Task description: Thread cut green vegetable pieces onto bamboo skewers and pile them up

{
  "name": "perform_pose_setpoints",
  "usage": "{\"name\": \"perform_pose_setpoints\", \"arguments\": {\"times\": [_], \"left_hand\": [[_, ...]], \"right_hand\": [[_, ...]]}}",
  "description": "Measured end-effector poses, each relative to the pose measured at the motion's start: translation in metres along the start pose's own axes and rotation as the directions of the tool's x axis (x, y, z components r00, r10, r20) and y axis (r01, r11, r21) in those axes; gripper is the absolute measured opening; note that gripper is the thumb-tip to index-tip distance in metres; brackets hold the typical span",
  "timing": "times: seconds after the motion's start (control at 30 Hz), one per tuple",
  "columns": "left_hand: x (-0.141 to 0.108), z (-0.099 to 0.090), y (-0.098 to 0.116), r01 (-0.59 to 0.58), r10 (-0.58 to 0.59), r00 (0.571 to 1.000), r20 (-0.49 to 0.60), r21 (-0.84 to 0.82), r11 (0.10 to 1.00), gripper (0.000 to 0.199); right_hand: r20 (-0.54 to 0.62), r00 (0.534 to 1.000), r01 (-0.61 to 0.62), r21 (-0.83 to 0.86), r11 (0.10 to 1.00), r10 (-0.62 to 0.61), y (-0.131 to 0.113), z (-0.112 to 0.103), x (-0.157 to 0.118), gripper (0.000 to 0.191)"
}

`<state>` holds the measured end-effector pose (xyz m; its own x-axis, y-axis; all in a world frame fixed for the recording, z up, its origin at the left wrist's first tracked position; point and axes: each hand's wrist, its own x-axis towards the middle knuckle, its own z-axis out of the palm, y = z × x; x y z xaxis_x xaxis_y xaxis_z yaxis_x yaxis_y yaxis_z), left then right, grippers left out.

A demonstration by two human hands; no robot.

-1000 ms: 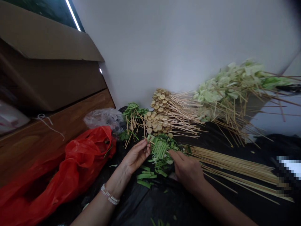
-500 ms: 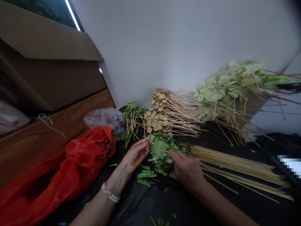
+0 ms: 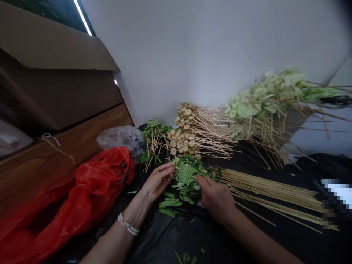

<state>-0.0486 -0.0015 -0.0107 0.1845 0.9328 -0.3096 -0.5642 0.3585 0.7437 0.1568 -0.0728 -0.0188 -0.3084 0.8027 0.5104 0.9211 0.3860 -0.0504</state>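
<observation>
Between my hands a row of cut green stalk pieces [image 3: 186,173] lies side by side on a skewer. My left hand [image 3: 159,179], with a beaded bracelet [image 3: 128,225] on the wrist, pinches the skewer's left end, where a short bit of bare stick shows. My right hand [image 3: 216,196] is closed at the other end of the row; its fingers partly hide what they grip, seemingly the same skewer. Chopped greens [image 3: 203,169] are heaped behind and under the row. A few loose stalk pieces [image 3: 168,207] lie just below, on black plastic [image 3: 156,238].
Bare bamboo skewers [image 3: 269,187] lie to the right. Skewered potato-like slices [image 3: 184,141], skewered green stalks [image 3: 154,126] and skewered pale leaves [image 3: 255,102] are piled along the wall. A red plastic bag [image 3: 93,183], a clear bag [image 3: 121,139] and a cardboard box [image 3: 63,95] stand left.
The view has shifted very slightly. Both hands keep their grip and stay in nearly the same place around the row of green pieces.
</observation>
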Motion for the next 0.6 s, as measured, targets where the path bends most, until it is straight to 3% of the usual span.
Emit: {"name": "perform_pose_setpoints", "arguments": {"times": [0.17, 0.6], "left_hand": [[-0.0015, -0.0009, 0.0039, 0.045, -0.04, 0.996, 0.074, -0.069, 0.997, 0.018], [-0.0046, 0.0036, -0.0003, 0.024, -0.025, 0.997, 0.074, 0.003, 1.0, 0.014]], "right_hand": [[-0.047, 0.999, 0.016, 0.033, 0.999, -0.014, -0.0007, -0.0006, -0.0006, 0.036], [-0.046, 0.999, -0.005, 0.067, 0.998, 0.008, -0.0032, -0.0005, -0.0008, 0.032]]}}
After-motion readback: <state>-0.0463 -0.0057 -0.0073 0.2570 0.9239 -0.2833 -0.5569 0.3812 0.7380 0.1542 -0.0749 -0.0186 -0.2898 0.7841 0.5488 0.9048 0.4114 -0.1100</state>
